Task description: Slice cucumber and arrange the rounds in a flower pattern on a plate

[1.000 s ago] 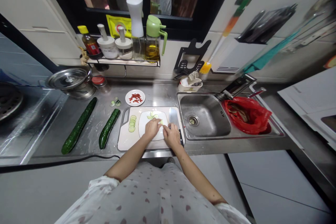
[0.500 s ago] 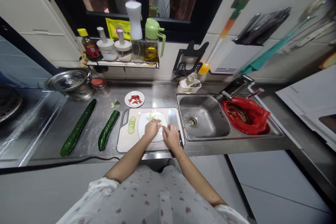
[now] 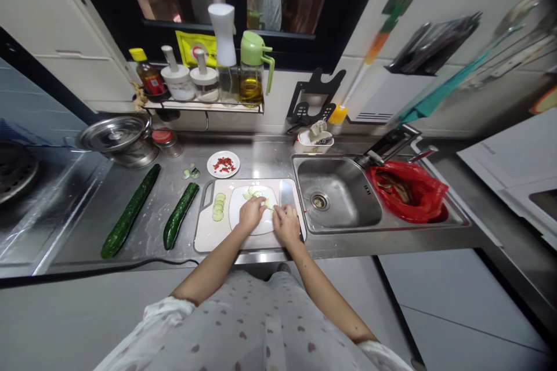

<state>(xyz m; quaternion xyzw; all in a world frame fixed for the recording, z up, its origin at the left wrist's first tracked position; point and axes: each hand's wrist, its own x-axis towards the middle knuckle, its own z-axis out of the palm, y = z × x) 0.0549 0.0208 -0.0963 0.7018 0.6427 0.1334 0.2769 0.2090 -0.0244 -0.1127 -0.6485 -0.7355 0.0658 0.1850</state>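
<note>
A white plate (image 3: 237, 204) lies on a pale cutting board (image 3: 209, 232) at the counter's front edge. My left hand (image 3: 251, 213) rests on the plate with its fingers pinched together over pale cucumber slices (image 3: 251, 192) at its far rim. My right hand (image 3: 285, 224) is curled just to the right of it, fingertips at the plate's right edge, touching a small slice. A cleaver (image 3: 286, 193) lies flat on the board beyond my right hand. A row of cucumber slices (image 3: 218, 207) sits on the board left of the plate.
Two cucumbers, a long one (image 3: 130, 210) and a half (image 3: 180, 214), lie left of the board. A small dish of red bits (image 3: 223, 164) is behind it. Sink (image 3: 337, 200) and red bag (image 3: 409, 191) are to the right. A steel pot (image 3: 117, 138) and condiment shelf (image 3: 204, 103) stand at back.
Both hands stay on the plate; my right hand has edged slightly right and nearer. The view has shifted a little.
</note>
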